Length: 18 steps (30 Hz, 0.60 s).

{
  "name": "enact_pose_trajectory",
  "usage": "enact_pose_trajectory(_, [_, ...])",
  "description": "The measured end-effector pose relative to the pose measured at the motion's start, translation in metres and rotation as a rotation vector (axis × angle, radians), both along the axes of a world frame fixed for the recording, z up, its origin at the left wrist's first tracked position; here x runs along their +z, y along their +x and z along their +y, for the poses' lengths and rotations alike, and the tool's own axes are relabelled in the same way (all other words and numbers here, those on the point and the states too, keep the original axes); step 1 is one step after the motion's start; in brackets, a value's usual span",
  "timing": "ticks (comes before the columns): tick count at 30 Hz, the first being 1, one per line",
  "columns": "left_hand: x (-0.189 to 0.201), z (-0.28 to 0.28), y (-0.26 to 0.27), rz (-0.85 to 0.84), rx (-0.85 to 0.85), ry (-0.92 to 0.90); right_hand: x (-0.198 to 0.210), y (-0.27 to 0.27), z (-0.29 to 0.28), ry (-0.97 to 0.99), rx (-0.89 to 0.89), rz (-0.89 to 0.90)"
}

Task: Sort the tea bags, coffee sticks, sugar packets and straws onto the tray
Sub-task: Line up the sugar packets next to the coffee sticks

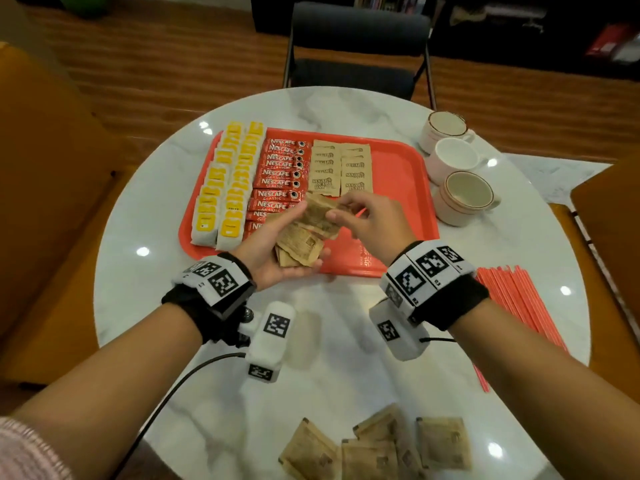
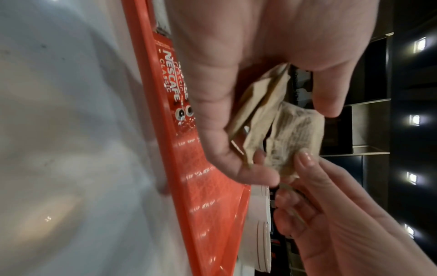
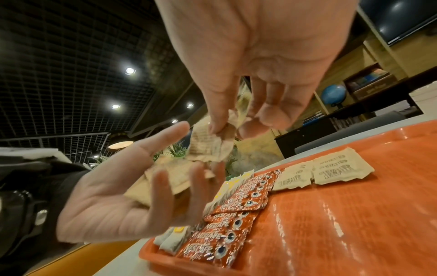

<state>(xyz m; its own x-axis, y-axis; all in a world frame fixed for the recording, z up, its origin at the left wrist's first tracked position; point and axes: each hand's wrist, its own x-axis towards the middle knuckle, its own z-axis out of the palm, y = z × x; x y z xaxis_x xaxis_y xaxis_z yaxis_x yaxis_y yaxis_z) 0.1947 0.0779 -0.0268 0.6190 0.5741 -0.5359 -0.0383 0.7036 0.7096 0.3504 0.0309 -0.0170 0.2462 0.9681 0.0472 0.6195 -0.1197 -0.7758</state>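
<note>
My left hand [image 1: 311, 233] is held palm up over the near edge of the red tray [image 1: 398, 188] and grips a stack of brown sugar packets [image 1: 298, 244]. My right hand [image 1: 341, 210] pinches the top sugar packet [image 3: 208, 147] of that stack between thumb and fingers. On the tray lie two columns of tea bags [image 1: 225, 188] with yellow tags, a column of red coffee sticks [image 1: 280, 174] and two columns of sugar packets [image 1: 341, 168]. Several more sugar packets [image 1: 377, 448] lie on the table near me. Red straws [image 1: 519, 299] lie on the table at the right.
Three cups [image 1: 464, 195] stand to the right of the tray on the round white marble table [image 1: 329, 341]. A dark folding chair [image 1: 356, 46] stands beyond the table. The right part of the tray is bare.
</note>
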Motion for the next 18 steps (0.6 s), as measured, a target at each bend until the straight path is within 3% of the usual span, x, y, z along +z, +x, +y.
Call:
enact_pose_trajectory(6, [-0.006, 0.019, -0.003, 0.043, -0.014, -0.091, -0.01, -0.006, 0.009, 0.221, 0.162, -0.303])
enact_pose_trajectory(9, [-0.005, 0.024, -0.002, 0.04, 0.039, -0.084, -0.023, -0.007, 0.01, 0.273, 0.235, -0.332])
enact_pose_trajectory(12, [-0.008, 0.027, -0.002, 0.067, 0.084, -0.011, -0.028, -0.004, 0.01, 0.215, 0.177, -0.116])
enact_pose_trajectory(15, [-0.013, 0.029, -0.002, 0.133, 0.045, 0.126, -0.027, -0.002, 0.013, 0.009, -0.01, 0.252])
enact_pose_trajectory(18, [-0.014, 0.031, -0.001, 0.179, 0.018, 0.175, -0.028, 0.003, 0.021, -0.238, -0.084, 0.525])
